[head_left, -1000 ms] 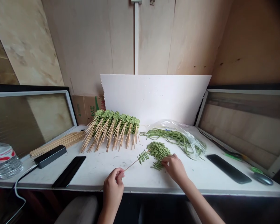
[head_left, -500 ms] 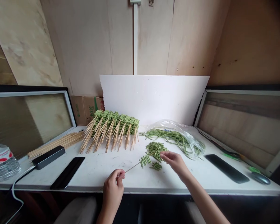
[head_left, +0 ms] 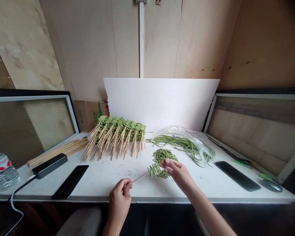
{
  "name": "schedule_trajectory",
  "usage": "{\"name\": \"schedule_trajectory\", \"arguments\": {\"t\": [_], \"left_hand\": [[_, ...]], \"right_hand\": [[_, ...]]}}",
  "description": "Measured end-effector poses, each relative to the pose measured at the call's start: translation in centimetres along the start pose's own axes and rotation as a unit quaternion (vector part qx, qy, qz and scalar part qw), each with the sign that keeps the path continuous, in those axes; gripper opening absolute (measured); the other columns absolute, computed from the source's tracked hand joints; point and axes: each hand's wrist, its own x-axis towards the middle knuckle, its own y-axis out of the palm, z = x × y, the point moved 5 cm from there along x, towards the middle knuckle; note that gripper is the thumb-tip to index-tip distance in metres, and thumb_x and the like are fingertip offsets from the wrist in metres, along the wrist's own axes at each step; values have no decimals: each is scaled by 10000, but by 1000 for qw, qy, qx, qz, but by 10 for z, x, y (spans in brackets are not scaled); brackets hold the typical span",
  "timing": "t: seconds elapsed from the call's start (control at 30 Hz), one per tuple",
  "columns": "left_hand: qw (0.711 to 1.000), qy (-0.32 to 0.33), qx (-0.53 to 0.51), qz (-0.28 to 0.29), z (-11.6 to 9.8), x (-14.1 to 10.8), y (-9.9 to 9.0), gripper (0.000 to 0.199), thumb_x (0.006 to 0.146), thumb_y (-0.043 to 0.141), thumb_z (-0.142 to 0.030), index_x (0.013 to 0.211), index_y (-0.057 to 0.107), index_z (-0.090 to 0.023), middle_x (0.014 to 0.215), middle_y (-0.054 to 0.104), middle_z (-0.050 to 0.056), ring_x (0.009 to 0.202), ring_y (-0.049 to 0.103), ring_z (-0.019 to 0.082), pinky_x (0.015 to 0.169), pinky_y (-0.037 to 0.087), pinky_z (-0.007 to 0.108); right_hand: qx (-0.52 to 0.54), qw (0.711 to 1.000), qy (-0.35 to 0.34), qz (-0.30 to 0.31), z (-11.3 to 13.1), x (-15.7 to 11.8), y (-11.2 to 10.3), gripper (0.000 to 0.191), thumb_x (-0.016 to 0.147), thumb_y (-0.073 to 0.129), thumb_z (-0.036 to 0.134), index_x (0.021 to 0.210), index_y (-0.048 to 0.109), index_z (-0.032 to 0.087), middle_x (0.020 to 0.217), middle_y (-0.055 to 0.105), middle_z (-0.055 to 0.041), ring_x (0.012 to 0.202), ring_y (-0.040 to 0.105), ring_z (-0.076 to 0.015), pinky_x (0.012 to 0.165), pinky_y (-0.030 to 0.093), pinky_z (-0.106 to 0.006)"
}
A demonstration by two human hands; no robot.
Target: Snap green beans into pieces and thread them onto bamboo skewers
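My left hand [head_left: 120,193] is closed in a pinch around the lower end of a thin bamboo skewer [head_left: 140,177], which slants up to the right. Several short green bean pieces [head_left: 154,169] are threaded crosswise near its far end. At that end my right hand [head_left: 175,170] is closed, thumb and fingertips pinching what looks like a bean piece, mostly hidden by the fingers. Just behind lies a heap of cut bean pieces [head_left: 165,154], and a smaller cluster [head_left: 164,174] sits beside the threaded ones, partly covered by my right hand.
Finished bean skewers [head_left: 123,126] are stacked at the back left, sticks forward. Bare skewers [head_left: 61,150] lie left of them, near a black box [head_left: 49,165], a phone [head_left: 70,182] and a water bottle [head_left: 2,172]. Long beans [head_left: 179,142] in a plastic bag [head_left: 201,144] lie back right.
My right hand has moved left from the bean heap to the tip of the skewer. My left hand keeps its hold on the skewer, nearly still.
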Motion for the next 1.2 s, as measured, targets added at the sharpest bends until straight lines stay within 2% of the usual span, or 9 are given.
{"name": "schedule_trajectory", "arguments": {"t": [0.23,0.53,0.7,0.9,1.07,1.2], "left_hand": [[1000,6,3,-1,-3,0,-3,227,976,542,-325,867,714,-226,778,760,30,714,740,196,666,572,250],[999,30,11,-22,-7,-1,-6,206,973,531,-270,872,705,-227,793,768,30,715,746,198,663,561,253],[998,40,21,-39,-9,-2,-8,208,971,523,-246,873,705,-224,791,768,35,718,744,202,672,560,255],[998,38,34,-46,-6,-2,-7,207,961,522,-230,872,709,-226,792,772,39,719,744,210,671,558,265],[997,40,43,-49,-7,-1,-9,210,935,519,-200,857,712,-225,785,773,34,713,745,209,668,558,266],[996,43,55,-46,-8,-1,-10,219,926,512,-191,851,714,-226,788,776,31,711,745,210,662,555,267]], "right_hand": [[-14,1000,-7,-4,1,-2,0,333,690,913,465,865,828,194,960,823,-106,962,780,-262,735,585,-266],[-37,999,-35,-4,-1,-2,-2,344,702,912,445,883,822,165,954,822,-130,986,772,-282,928,600,-373],[-24,999,-30,-8,-5,-5,4,374,691,920,453,893,814,156,1009,815,-152,1120,732,-341,994,595,-459],[-18,999,-21,-18,-17,-6,10,360,704,909,458,885,813,162,1046,812,-140,1189,702,-344,1015,600,-441],[-30,999,-11,-22,-21,-7,12,413,674,921,480,897,815,149,1022,811,-139,1168,707,-352,1004,602,-463],[-38,998,-2,-42,-25,-8,11,419,640,940,483,873,820,156,980,807,-118,1103,724,-324,1003,598,-459]]}}
